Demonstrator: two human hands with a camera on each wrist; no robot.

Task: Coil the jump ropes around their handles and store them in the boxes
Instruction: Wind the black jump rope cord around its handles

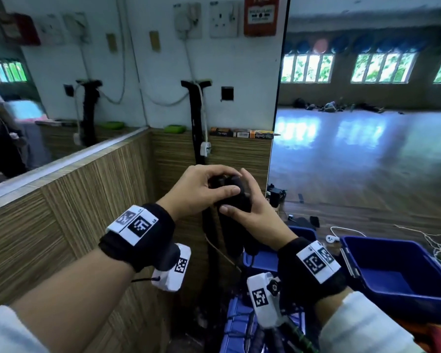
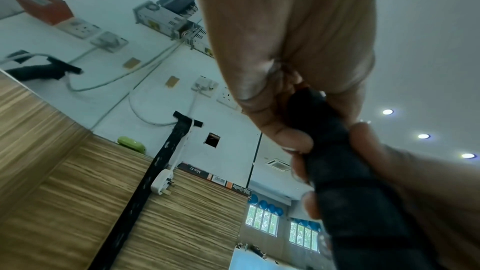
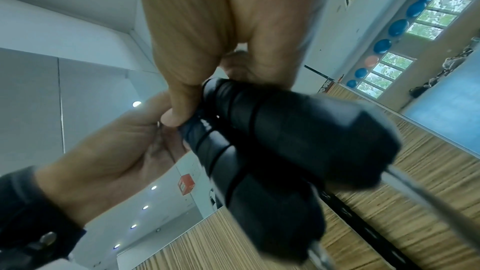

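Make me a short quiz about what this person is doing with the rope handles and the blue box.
1. True or false: both hands, the left hand and the right hand, hold the black handles together.
2. Pick one. The blue box by the right arm is: A) out of the hands' reach for sure, B) open-topped with no handles in the part shown, C) closed with a lid.
3. Fill in: thin black ___ is wound across the two handles in the right wrist view.

Key: 1 true; 2 B; 3 rope.
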